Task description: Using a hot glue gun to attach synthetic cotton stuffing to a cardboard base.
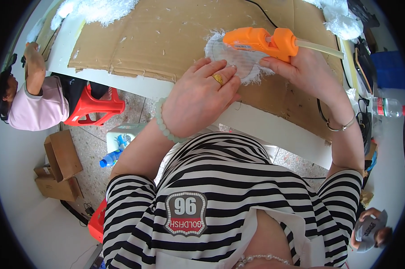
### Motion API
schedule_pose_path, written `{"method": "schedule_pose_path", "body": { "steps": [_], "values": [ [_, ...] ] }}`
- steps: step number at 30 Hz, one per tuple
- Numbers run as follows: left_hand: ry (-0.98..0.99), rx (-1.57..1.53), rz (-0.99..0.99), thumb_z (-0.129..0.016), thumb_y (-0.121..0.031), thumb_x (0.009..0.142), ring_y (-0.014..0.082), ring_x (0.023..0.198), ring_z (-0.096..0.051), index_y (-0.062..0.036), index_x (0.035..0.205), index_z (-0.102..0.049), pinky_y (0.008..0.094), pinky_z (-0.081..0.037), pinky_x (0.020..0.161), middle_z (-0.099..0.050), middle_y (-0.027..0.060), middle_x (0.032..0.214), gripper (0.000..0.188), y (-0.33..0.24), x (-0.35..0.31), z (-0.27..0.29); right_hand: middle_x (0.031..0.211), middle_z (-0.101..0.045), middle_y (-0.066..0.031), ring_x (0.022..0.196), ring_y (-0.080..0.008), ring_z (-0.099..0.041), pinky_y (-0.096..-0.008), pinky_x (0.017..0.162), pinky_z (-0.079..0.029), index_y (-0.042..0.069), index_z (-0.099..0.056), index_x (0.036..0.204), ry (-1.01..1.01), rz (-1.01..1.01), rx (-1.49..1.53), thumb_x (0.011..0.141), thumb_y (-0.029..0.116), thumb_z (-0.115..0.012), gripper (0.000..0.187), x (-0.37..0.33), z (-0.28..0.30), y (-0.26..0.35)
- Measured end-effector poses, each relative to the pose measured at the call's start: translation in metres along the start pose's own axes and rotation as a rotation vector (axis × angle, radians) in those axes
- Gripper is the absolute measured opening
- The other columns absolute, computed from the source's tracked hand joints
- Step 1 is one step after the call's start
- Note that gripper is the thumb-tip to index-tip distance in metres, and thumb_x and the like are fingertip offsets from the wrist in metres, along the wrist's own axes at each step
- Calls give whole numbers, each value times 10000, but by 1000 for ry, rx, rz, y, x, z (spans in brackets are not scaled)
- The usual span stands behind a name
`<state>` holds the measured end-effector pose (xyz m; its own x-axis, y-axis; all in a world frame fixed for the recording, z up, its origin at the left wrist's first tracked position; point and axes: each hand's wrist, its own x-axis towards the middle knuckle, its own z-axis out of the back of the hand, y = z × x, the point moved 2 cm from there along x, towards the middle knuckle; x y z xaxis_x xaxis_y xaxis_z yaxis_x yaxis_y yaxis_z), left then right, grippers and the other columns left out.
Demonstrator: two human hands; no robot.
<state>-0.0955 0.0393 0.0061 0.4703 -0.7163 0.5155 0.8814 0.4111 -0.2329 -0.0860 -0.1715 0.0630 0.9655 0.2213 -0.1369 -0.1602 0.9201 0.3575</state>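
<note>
An orange hot glue gun (251, 39) is in my right hand (307, 71), its nozzle pointing left over a white, fuzzy-edged fabric piece (218, 50). A pale glue stick (321, 48) sticks out of the gun's back. My right thumb reaches toward the fabric's right edge; the other fingers are mostly hidden behind the gun and the hand. The fingers of my left hand (202, 98) are bent close together on the near left edge of the fabric, gripping it against the cardboard. What lies under those fingertips is hidden.
A cardboard sheet (139, 40) with white fibres covers the table. White fluffy material (97, 10) lies far left, more (341, 20) far right. A black cord (263, 12) runs behind the gun. A plastic bottle (390, 108) stands right. Another person (38, 101) sits left near a red stool (97, 106).
</note>
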Motion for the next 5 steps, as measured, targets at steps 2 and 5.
{"method": "schedule_pose_path", "body": {
  "steps": [2,5],
  "values": [
    [0,0,-2,-721,-150,746,292,1013,-607,-42,1000,-612,445,-469,908,-641,97,1069,297,0,0,0,708,-585,-134,632,-290,-557,-355,599,-444,42,-611,1034,11,-14,-11,855,353,-655,362,0,1,2],
    [13,-11,1,-718,-144,748,294,1014,-607,-49,1001,-613,453,-467,914,-640,103,1077,290,0,1,1,691,-578,-138,621,-289,-549,-349,599,-442,51,-612,1053,10,4,12,841,370,-670,387,-1,2,3]
  ]
}}
